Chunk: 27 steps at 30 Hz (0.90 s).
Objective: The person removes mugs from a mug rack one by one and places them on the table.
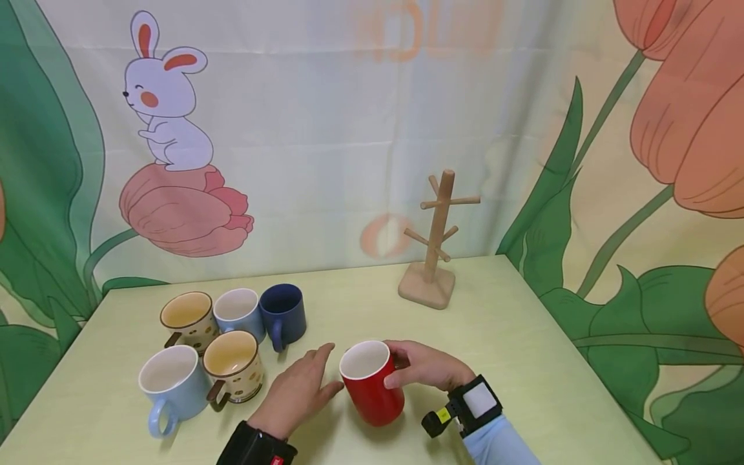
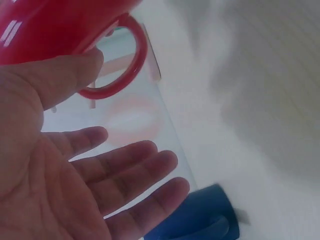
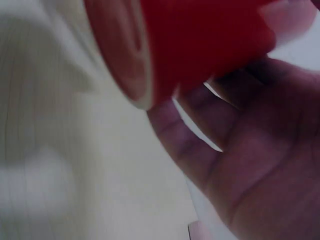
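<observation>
A red mug [image 1: 374, 391] with a white inside is held by my right hand [image 1: 427, 365], the thumb on the near side and the fingers behind. The right wrist view shows the underside of the mug [image 3: 127, 55], so it is off the table. In the left wrist view its red handle [image 2: 140, 55] shows, which the head view hides. My left hand [image 1: 299, 391] is just left of the mug, palm toward it and fingers extended. The left thumb [image 2: 70, 75] overlaps the mug in the left wrist view; I cannot tell whether it touches.
On the table's left stand a dark blue mug [image 1: 293, 316], light blue mugs [image 1: 180, 391] [image 1: 256, 320] and spotted cream mugs [image 1: 247, 378] [image 1: 200, 332], close together. A wooden mug tree [image 1: 433, 284] with bare pegs stands at the back right, before a printed cloth backdrop [image 1: 325, 161].
</observation>
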Motion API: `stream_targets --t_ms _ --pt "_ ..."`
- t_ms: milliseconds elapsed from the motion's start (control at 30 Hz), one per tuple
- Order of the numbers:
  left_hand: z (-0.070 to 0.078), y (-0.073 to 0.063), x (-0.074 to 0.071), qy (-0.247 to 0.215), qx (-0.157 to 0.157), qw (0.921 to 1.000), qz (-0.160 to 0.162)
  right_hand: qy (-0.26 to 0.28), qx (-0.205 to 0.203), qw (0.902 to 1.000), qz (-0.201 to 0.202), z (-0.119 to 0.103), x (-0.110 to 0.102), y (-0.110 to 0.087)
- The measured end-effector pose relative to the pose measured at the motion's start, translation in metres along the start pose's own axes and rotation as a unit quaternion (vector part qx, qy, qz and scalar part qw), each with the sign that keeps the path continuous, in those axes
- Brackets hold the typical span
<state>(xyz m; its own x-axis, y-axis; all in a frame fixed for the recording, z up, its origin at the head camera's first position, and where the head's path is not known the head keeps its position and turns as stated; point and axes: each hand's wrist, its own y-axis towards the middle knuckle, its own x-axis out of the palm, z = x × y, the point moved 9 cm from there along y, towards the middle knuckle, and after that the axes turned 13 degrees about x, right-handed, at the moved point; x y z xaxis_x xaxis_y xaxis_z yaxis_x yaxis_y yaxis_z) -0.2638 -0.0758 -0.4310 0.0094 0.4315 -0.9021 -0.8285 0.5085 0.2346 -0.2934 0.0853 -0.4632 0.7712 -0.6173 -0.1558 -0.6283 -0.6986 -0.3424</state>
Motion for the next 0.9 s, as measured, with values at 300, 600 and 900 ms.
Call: stream_targets --t_ms 300,600,900 --pt "0.015 0.008 0.005 -0.109 0.102 0.9887 -0.014 0.001 -0.023 0.9921 -0.123 -0.004 0.025 0.001" --pt "0.025 0.007 0.004 -0.135 0.182 0.9734 -0.036 -0.003 -0.023 0.9931 -0.115 -0.001 0.021 0.000" --pt "0.011 0.001 0.000 -0.115 0.118 0.9860 -0.028 -0.002 -0.022 0.9993 0.032 -0.001 -0.014 -0.005"
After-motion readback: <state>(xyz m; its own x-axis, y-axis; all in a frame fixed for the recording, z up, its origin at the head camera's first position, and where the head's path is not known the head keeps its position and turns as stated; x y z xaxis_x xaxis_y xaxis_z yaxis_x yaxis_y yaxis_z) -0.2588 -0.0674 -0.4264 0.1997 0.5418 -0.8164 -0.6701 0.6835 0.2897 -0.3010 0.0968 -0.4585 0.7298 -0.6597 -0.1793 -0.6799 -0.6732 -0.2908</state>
